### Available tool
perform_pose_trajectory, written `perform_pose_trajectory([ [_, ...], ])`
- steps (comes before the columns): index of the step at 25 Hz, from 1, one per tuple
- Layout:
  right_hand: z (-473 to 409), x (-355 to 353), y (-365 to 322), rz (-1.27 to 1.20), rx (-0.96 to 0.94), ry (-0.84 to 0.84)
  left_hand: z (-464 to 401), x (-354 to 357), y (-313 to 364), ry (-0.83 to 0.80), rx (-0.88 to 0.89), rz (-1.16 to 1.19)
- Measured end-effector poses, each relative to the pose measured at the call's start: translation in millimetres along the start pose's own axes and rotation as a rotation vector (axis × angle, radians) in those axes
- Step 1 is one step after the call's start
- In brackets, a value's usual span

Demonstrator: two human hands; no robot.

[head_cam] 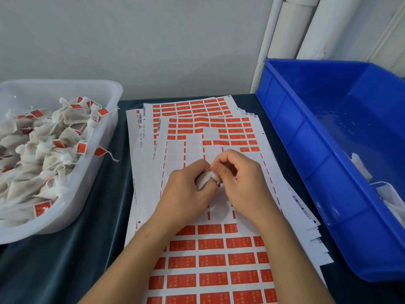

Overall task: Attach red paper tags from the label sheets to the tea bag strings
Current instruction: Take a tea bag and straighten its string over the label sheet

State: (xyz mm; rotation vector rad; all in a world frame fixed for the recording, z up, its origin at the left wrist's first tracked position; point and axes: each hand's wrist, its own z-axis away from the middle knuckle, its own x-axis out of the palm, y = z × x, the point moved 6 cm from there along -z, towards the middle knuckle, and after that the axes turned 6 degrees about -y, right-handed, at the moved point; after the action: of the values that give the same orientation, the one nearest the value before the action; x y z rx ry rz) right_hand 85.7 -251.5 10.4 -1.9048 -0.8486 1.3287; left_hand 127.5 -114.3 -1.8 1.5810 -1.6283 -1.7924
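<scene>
My left hand (186, 189) and my right hand (241, 178) meet over the middle of the label sheets (219, 260). Between them they pinch a white tea bag (205, 179); only a small part of it shows between the fingers. Whether a tag or the string is in the fingertips is hidden. The top sheet carries rows of red tags (210, 243) near me and at the far end, with a peeled bare band in between. More sheets lie fanned underneath.
A clear plastic tub (105, 137) at the left holds several tea bags (43, 150) with red tags on them. A blue plastic crate (306, 150) stands at the right with a few white bags (385, 194) in its near corner. Dark cloth covers the table.
</scene>
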Motion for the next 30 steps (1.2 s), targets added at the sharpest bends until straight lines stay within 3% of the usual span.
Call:
perform_pose_trajectory([
  [8,-2,4,7,-0.145,0.079,-0.019,0,-3,0,0.037,-0.001,0.071],
  [17,-1,13,9,-0.001,0.099,-0.088,-3,-12,-10,0.174,-0.134,0.189],
  [21,-2,11,6,0.066,0.074,-0.062,-4,-13,-11,0.167,-0.154,0.197],
  [25,-1,2,-4,-0.041,-0.044,0.012,-5,-13,-11,0.159,-0.163,0.199],
  [30,0,-2,-5,0.029,-0.081,0.078,-6,-9,-5,0.038,-0.130,0.234],
])
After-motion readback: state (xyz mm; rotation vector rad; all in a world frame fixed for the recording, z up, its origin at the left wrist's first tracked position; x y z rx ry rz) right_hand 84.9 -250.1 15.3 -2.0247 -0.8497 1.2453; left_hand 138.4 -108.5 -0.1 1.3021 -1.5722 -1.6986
